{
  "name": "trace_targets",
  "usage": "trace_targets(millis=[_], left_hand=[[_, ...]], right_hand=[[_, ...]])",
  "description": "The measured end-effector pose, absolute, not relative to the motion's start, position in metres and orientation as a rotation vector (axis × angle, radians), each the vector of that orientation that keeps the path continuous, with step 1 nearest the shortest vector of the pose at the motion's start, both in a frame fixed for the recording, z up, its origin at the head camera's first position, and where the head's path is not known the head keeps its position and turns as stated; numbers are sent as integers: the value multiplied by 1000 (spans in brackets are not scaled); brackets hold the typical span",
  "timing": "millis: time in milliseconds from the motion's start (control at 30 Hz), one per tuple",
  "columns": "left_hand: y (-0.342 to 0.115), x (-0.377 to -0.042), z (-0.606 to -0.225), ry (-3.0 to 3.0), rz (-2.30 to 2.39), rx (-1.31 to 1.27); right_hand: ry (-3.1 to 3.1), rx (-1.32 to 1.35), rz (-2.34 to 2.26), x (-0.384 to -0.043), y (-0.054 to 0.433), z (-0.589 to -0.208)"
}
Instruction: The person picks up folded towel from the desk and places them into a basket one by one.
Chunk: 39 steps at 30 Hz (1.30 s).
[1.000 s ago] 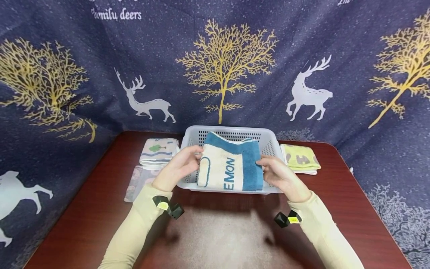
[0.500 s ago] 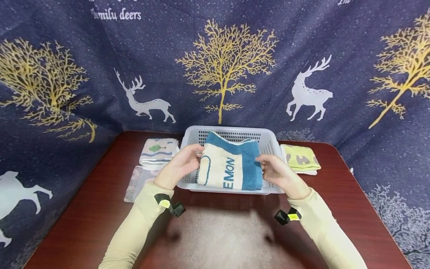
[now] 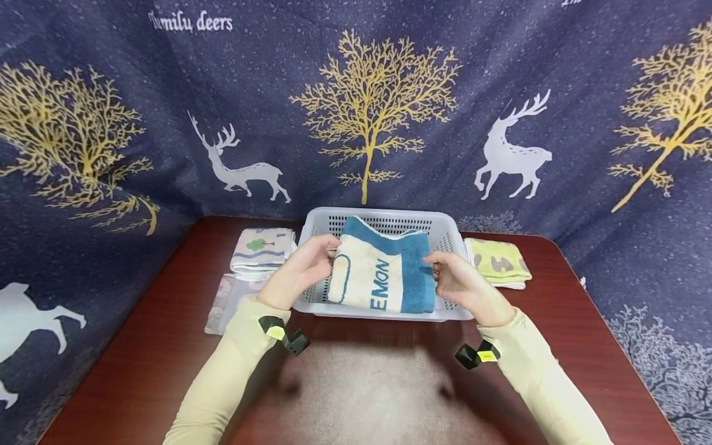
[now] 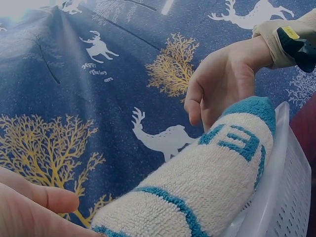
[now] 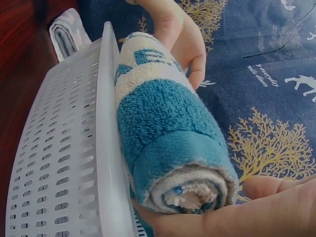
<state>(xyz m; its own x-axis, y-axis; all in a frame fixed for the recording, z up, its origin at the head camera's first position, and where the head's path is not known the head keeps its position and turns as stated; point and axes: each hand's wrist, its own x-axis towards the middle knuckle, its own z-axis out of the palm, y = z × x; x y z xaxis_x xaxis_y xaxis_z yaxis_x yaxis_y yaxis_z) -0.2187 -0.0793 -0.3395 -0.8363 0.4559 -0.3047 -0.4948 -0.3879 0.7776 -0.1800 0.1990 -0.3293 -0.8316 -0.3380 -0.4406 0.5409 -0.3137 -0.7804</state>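
Note:
A blue and cream towel (image 3: 384, 272) with "EMON" lettering lies at an angle over the basket (image 3: 445, 225), its lower part overlapping the front rim. My left hand (image 3: 303, 269) holds its left edge; my right hand (image 3: 467, 284) grips the right edge. In the right wrist view, the towel (image 5: 170, 118) appears as a thick roll with a spiral end, the right hand's fingers (image 5: 182, 224) beneath it and the thumb at its side. In the left wrist view, the left hand (image 4: 32, 212) is at the cream end, partly cut off by the frame.
The light grey perforated basket stands at the table's back edge against a dark blue deer-and-tree cloth (image 3: 389, 167). Folded towels lie left of it, one with a tree print (image 3: 261, 250) and a greyish one (image 3: 228, 303). A folded yellow towel (image 3: 500, 259) lies to its right.
Both hands have shifted slightly, the left one a little up and to the right. The towel has moved slightly up with them.

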Motion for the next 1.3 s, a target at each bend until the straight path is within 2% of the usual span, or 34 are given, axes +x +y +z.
trace_targets(millis=[167, 1300], left_hand=[[-78, -221, -341, 1270, 2220, -61], [-70, -230, -338, 1337, 2151, -94]], right_hand=[[1383, 207, -2125, -182, 200, -330], [1467, 257, -2039, -192, 197, -326]])
